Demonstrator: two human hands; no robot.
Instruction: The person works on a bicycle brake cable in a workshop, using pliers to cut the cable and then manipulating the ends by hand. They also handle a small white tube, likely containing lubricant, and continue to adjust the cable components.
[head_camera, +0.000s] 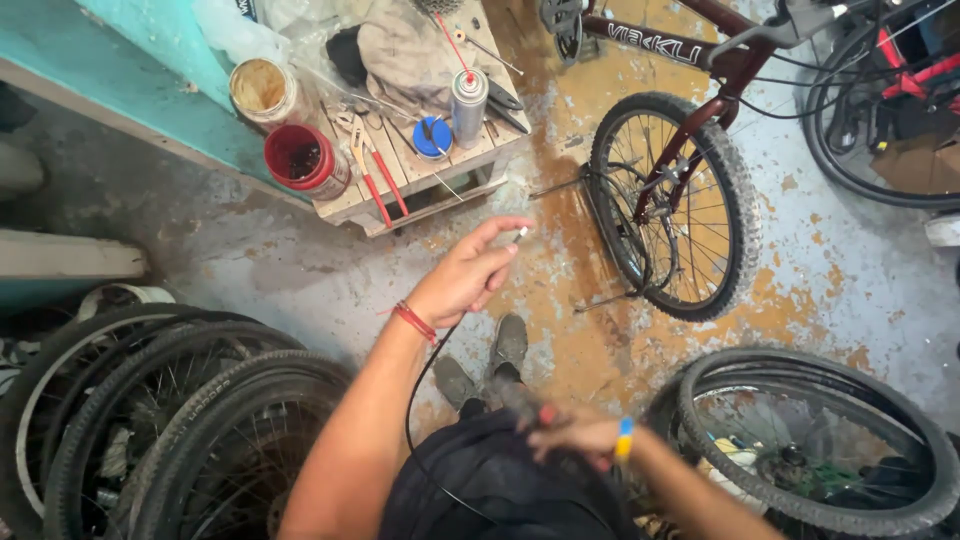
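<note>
My left hand (468, 272) is raised over the floor, pinching the metal-tipped end of a thin black cable (518, 236) between thumb and fingers. The cable (412, 410) loops down past my wrist, which wears a red string bracelet, toward my lap. My right hand (575, 432) is low near my dark shorts, blurred, closed around a small tool with a red part (545, 413); what the tool is cannot be made out. A blue and yellow band sits on that wrist. My two shoes (485, 362) show below on the floor.
A wooden pallet bench (420, 165) holds red-handled pliers (375, 180), a spray can (468, 103), a blue lid, a red tub (303, 158) and a jar. A maroon bicycle (680, 190) stands at right. Loose wheels and tyres lie at lower left (170, 420) and lower right (820, 440).
</note>
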